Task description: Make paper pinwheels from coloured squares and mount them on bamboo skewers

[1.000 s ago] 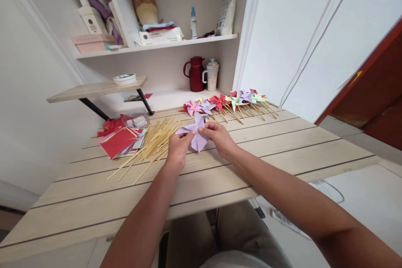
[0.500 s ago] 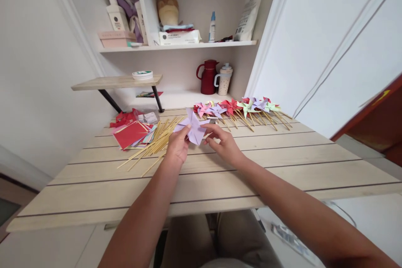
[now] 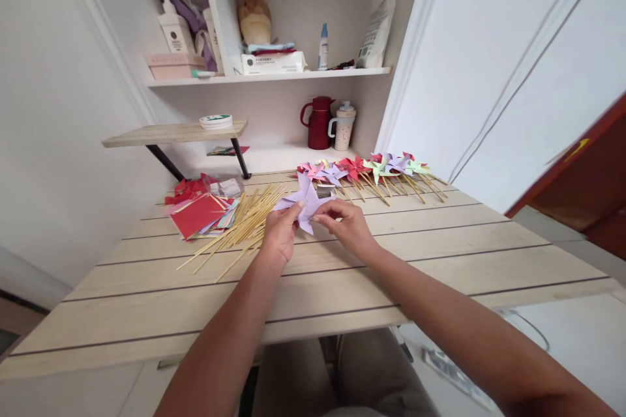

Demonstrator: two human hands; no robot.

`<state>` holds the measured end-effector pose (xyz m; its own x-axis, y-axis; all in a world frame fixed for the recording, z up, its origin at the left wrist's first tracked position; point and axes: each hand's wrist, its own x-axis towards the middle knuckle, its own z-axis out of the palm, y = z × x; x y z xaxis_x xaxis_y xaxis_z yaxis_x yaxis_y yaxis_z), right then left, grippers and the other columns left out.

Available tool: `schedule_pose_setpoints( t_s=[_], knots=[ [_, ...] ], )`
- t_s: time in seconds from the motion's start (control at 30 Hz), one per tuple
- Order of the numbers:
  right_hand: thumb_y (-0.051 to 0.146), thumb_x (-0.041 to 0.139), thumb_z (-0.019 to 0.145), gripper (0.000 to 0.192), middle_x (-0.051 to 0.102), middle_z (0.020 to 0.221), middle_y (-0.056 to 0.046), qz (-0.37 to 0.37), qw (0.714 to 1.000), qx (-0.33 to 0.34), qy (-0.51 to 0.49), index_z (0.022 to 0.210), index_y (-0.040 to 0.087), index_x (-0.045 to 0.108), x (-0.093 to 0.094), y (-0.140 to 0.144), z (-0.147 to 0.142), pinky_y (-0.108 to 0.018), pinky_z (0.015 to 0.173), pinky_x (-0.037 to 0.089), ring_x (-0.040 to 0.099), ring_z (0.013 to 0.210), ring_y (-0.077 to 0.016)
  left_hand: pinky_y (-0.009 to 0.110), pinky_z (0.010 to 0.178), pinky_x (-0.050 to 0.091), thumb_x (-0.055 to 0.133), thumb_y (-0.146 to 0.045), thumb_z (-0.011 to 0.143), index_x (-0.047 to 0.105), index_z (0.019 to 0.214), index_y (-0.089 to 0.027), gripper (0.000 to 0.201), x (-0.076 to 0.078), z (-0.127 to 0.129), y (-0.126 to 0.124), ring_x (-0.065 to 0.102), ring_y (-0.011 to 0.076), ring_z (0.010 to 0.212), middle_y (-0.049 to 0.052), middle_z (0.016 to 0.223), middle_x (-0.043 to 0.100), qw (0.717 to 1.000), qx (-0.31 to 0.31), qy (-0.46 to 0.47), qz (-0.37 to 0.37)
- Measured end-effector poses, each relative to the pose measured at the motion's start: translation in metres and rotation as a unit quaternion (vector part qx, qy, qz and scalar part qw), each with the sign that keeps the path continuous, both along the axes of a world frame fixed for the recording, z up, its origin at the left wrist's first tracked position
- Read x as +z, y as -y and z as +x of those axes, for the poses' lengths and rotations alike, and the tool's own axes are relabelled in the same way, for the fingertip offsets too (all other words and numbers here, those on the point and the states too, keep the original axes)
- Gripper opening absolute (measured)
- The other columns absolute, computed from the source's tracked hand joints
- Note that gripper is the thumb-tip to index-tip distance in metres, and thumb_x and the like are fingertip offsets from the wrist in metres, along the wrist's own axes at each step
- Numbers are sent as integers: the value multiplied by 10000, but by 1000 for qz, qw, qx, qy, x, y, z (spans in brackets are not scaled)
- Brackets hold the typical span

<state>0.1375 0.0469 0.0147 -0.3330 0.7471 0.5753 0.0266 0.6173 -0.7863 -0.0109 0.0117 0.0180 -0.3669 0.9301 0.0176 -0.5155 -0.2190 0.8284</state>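
Observation:
Both my hands hold a lilac paper pinwheel shape [image 3: 306, 198] just above the wooden table [image 3: 440, 254]. My left hand [image 3: 278, 234] pinches its left flap and my right hand [image 3: 345, 225] pinches its right side. A loose pile of thin bamboo sticks [image 3: 239, 225] lies just left of my left hand. Beyond the hands, a row of finished paper pinwheels on sticks [image 3: 372, 172] lies across the table's far part.
A stack of coloured paper squares with red on top [image 3: 198, 215] sits at the left rear. A red jug [image 3: 319, 122] and a speckled cup [image 3: 343, 126] stand in the alcove. A small raised shelf [image 3: 176, 133] carries a tape roll [image 3: 216, 121].
My right hand, off the paper's right side half a second ago, has closed back onto it. The paper sits slightly lower. The camera view has shifted a little.

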Motion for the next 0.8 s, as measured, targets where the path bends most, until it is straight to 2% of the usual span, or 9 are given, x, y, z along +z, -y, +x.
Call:
schedule_pose_setpoints(
  t_s=[0.13, 0.37, 0.8],
  knots=[
    [407, 782, 764, 224, 635, 657, 0, -54, 998, -8, -25, 690, 209, 707, 3, 1, -2, -286, 543, 384, 499, 561, -138, 265, 692, 517, 933, -297, 487, 774, 772, -129, 366, 0, 2, -1, 663, 148, 704, 58, 782, 760, 1000, 5, -11, 2],
    [465, 769, 740, 306, 515, 509, 42, -133, 990, -24, -50, 657, 188, 667, 7, 3, -3, -266, 478, 320, 420, 469, -111, 264, 711, 496, 894, -311, 563, 782, 792, -142, 306, -2, 4, 0, 653, 148, 723, 44, 760, 747, 998, 12, -70, 0],
    [484, 744, 749, 344, 494, 492, 49, -132, 986, -62, -84, 619, 197, 605, 9, 7, -6, -264, 470, 315, 410, 454, -106, 269, 731, 523, 903, -311, 580, 793, 852, -161, 331, -1, 8, 1, 676, 158, 774, 61, 871, 776, 997, 8, -72, 13]
  ],
)
